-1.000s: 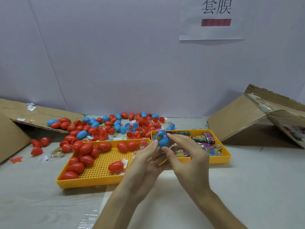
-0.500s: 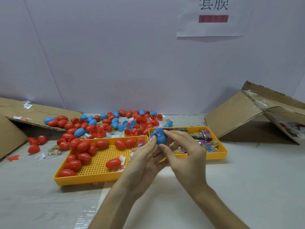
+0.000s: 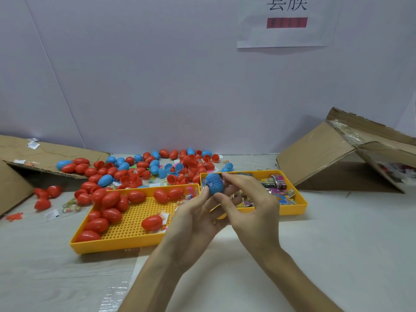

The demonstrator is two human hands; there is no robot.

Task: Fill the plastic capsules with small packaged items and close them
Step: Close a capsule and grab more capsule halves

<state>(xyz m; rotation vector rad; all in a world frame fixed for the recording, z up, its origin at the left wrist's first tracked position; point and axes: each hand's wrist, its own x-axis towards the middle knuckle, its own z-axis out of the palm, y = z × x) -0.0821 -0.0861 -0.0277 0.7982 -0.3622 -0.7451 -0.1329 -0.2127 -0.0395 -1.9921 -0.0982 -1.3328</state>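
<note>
A blue plastic capsule (image 3: 215,184) is held up in front of me, with a small colourful packet showing at its left side. My left hand (image 3: 198,215) pinches it from below and the left. From the right and above, my right hand (image 3: 249,206) grips the same capsule with thumb and fingertips. Behind the hands, a yellow tray (image 3: 297,207) holds several small packaged items (image 3: 278,183). A second yellow tray (image 3: 108,245) to the left holds several closed red capsules (image 3: 111,199).
Loose red and blue capsules and capsule halves (image 3: 144,167) lie scattered on the table behind the trays. A cardboard box (image 3: 351,154) lies on its side at right, and flattened cardboard (image 3: 45,154) at left. A white wall with a paper sign stands behind.
Both hands still hold the blue capsule. It has shifted slightly between the fingers, and the right hand's fingers now reach further over its top.
</note>
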